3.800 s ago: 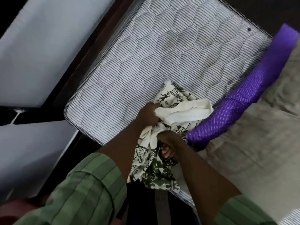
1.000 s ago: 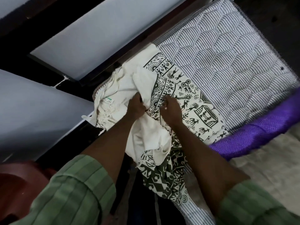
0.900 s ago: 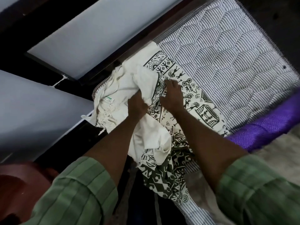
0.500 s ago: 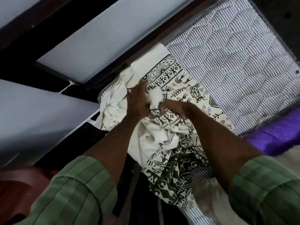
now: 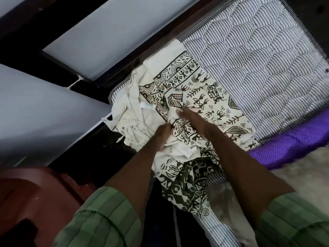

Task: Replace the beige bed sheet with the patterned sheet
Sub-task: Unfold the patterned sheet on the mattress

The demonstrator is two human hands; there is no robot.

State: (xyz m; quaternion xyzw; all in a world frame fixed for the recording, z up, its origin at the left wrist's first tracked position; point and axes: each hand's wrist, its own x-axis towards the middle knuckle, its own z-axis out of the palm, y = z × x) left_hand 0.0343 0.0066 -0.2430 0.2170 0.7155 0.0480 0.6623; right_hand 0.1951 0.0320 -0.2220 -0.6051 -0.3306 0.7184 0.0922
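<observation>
The patterned sheet (image 5: 195, 97), cream with dark green figures, lies partly unfolded and bunched on the near left corner of the striped mattress (image 5: 258, 65). Its plain cream underside with knotted fringe (image 5: 128, 122) shows at the left. My left hand (image 5: 160, 138) grips a bunched fold at the sheet's middle. My right hand (image 5: 192, 122) lies on the printed side just beside it, fingers stretched out to the left. The beige sheet (image 5: 302, 168) is a blurred heap at the right edge, beyond a purple dotted cloth (image 5: 284, 145).
A dark wooden bed frame (image 5: 160, 40) runs along the mattress's left side, with pale wall panels (image 5: 99, 31) behind it. A reddish-brown plastic seat (image 5: 26, 193) stands at the bottom left. Part of the patterned sheet hangs over the mattress's near edge.
The sheet went from a tight bundle by the purple cloth to the mattress's left corner and opened out. In the last half second my right hand's fingers straightened onto the print and my left hand drew back.
</observation>
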